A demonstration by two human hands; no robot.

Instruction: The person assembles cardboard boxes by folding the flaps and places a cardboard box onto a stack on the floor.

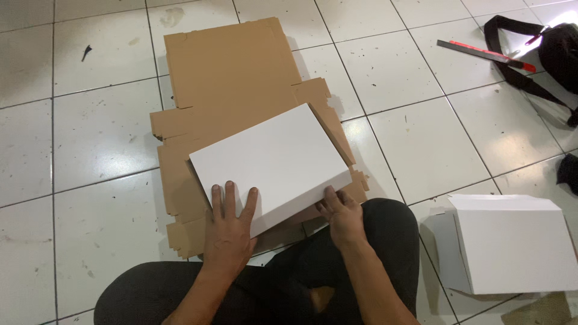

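A flat white box lies tilted on top of a flattened brown cardboard sheet on the tiled floor. My left hand rests palm down on the near left corner of the white box, fingers spread. My right hand touches the box's near right edge, fingers curled against its side. My dark-trousered legs are crossed just below both hands.
A second white folded box sits on the floor at the right. A black bag with straps and a long red and grey ruler lie at the far right. White tiles surround the cardboard.
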